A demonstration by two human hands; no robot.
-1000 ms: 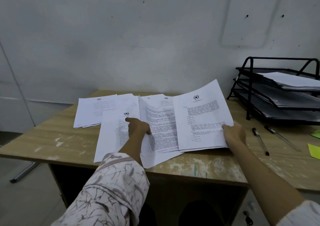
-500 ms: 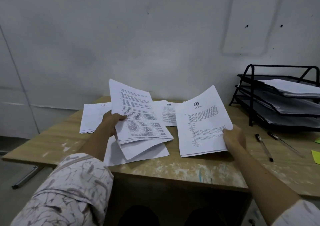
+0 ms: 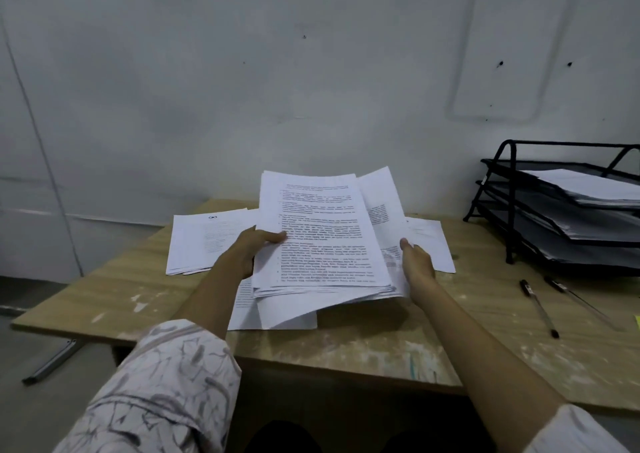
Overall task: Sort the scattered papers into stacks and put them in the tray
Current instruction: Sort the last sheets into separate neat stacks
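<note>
A bundle of printed papers [image 3: 322,234] is held tilted up above the middle of the wooden desk [image 3: 381,348]. My left hand [image 3: 246,251] grips its left edge, thumb on top. My right hand [image 3: 417,263] holds the right side, where a second set of sheets [image 3: 381,210] lies under the top ones. More papers lie flat on the desk: a pile at the left [image 3: 207,241], sheets under the bundle [image 3: 277,317], and one at the right [image 3: 433,241]. A black three-tier tray [image 3: 502,189] stands at the far right with papers in its tiers.
Two pens [image 3: 538,307] lie on the desk in front of the tray. A yellow sticky note [image 3: 637,321] shows at the right edge. A white wall rises right behind the desk. The desk's front edge is near my arms.
My left hand has carried its sheets to the right and laid them over the set in my right hand. Both sets now form one raised bundle.
</note>
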